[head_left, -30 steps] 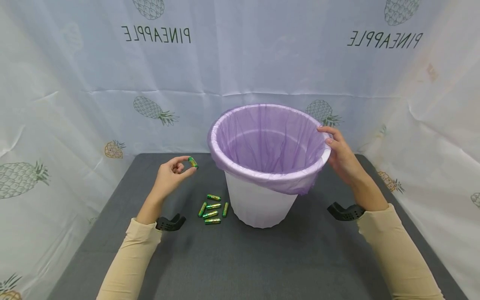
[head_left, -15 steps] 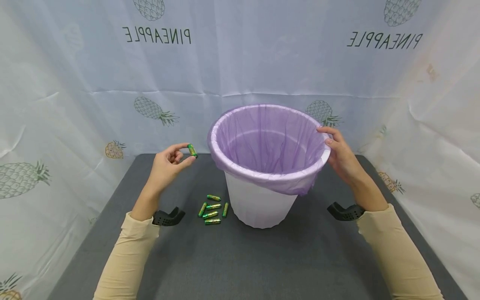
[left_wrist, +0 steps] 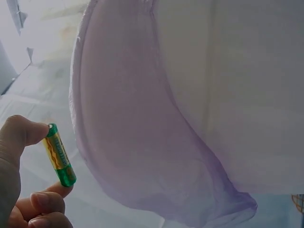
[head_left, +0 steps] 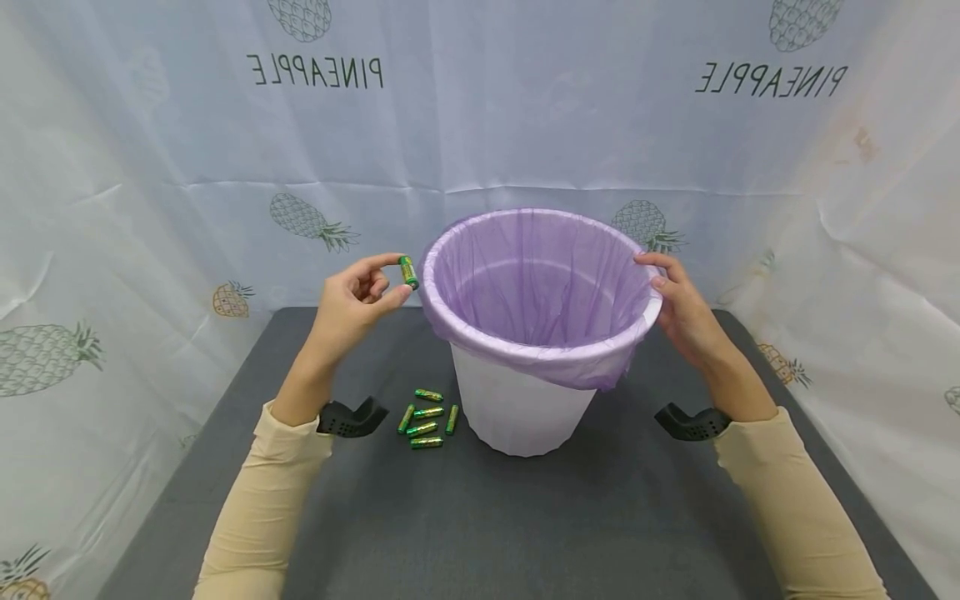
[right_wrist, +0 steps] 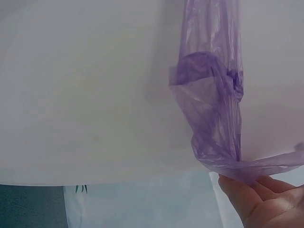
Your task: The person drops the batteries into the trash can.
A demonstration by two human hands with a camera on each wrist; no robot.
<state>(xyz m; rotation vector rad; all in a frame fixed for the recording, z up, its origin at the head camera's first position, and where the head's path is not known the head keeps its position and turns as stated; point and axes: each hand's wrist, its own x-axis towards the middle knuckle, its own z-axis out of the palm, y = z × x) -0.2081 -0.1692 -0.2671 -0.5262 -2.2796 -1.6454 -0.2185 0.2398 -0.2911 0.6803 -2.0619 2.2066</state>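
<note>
Surface: dk grey table, matte, L + R edges visible, near edge out of frame. Room: pale cloth hangs on far, L and R sides, w/ creases, pineapple prints, and "PINEAPPLE" twice on far side, lettering mirrored. Brownish smudge upper R on cloth.

White bin stands on table, slightly R of ctr, far half. Sheer purple liner inside, folded over rim all round, loose flap hanging lower at near R.

L hand: pinches green/gold batt btwn thumb + index, other fingers curled. Batt is above table, just L of bin rim, tilted. R hand: grips R side of rim thru liner. 6 loose batts lie on table L of bin, near its base, close together at mixed angles.

Hard to see: batt label too blurry to read, even in L wrist view. Bin floor partly hidden by near rim, rest hazy thru liner. R wrist view dim; R hand cut off at its edge, some fingertips behind liner. Both tan sleeves run out of frame at near edge.
</note>
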